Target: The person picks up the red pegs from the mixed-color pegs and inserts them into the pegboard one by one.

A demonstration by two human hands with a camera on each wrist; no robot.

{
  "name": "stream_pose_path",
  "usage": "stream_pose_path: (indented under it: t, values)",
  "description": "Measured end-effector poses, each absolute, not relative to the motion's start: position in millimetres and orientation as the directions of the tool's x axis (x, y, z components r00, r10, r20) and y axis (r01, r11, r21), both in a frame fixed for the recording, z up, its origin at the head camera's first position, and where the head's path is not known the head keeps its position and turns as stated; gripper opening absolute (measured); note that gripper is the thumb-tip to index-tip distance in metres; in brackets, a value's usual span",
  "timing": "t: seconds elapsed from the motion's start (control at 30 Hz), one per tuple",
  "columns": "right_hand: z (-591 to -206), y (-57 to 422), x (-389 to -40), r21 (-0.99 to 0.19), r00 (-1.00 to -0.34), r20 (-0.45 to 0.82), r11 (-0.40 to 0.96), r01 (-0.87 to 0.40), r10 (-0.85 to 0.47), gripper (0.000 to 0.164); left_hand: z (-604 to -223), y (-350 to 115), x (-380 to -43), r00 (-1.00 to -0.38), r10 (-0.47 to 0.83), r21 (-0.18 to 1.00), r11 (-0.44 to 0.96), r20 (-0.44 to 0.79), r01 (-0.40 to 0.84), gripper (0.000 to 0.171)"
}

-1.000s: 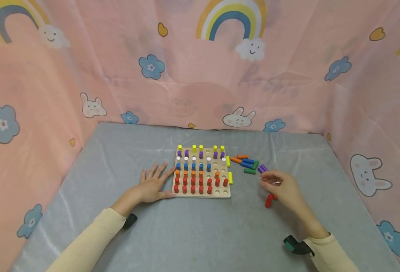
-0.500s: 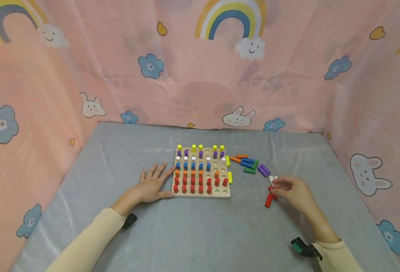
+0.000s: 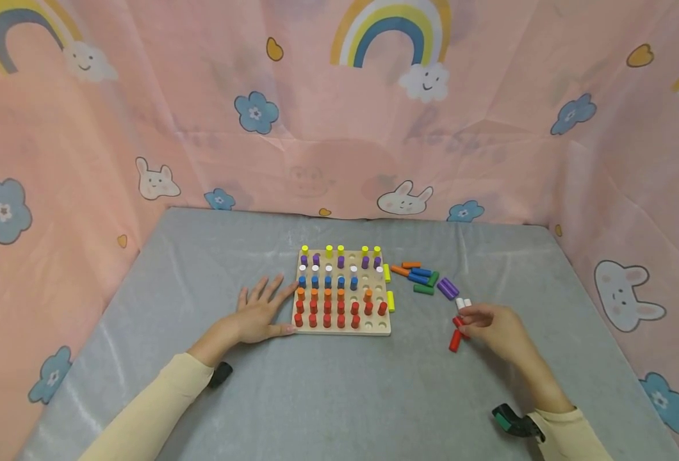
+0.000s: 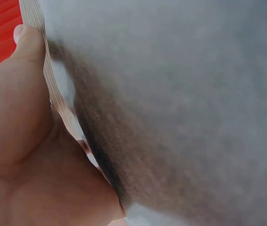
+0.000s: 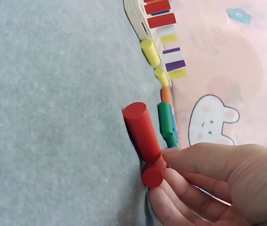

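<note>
My left hand lies with its fingers spread at the left side of a wooden pegboard, its thumb touching the board's edge. Rows of yellow, purple, white, blue, orange and red pegs stand in the board. Off to the right, my right hand pinches a red peg between thumb and fingers, low over the cloth. Another red peg lies right beside it in the right wrist view. Two white pegs are just beyond the fingertips. In the left wrist view the thumb partly covers some red pegs.
Purple pegs lie between the white pegs and a loose group of green, blue and orange pegs. Two yellow pegs rest along the board's right edge. A pink patterned curtain surrounds the grey table cloth.
My right hand has moved from beside the purple pegs toward the near right, to the red pegs, uncovering the white pegs. My left hand has stayed in place.
</note>
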State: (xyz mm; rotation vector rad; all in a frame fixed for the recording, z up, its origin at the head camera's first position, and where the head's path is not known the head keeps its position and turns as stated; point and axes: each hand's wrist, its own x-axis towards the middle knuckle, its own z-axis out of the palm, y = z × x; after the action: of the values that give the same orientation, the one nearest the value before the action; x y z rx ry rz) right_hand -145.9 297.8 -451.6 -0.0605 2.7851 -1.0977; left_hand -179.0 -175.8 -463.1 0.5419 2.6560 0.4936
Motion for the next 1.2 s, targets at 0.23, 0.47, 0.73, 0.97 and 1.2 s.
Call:
stream_pose_path:
  t: [0.23, 0.47, 0.73, 0.97, 1.2]
  values:
    - [-451, 298, -146, -0.674, -0.981, -0.147, 0.739, 0.004, -0.128, 0.031, -467, -178, -180, -0.850, 0.447, 0.430, 0.850, -0.280, 0.305, 0.093]
    - [-451, 294, -147, -0.643, -0.982, -0.140, 0.766, -0.009, -0.129, 0.034, -475, -180, -181, -0.855, 0.462, 0.461, 0.828, -0.235, 0.320, 0.096]
    - [-451, 291, -148, -0.627, -0.984, -0.131, 0.779, -0.014, -0.124, 0.032, -479, -181, -183, -0.858, 0.445, 0.425, 0.849, -0.256, 0.314, 0.095]
    - [-455, 292, -150, -0.628, -0.986, -0.111, 0.778, -0.029, -0.126, 0.029, -475, -179, -183, -0.856, 0.450, 0.418, 0.849, -0.255, 0.322, 0.096]
    - [-452, 291, -149, -0.624, -0.985, -0.113, 0.781, -0.032, -0.130, 0.027, -475, -179, -183, -0.861, 0.435, 0.407, 0.859, -0.264, 0.310, 0.093]
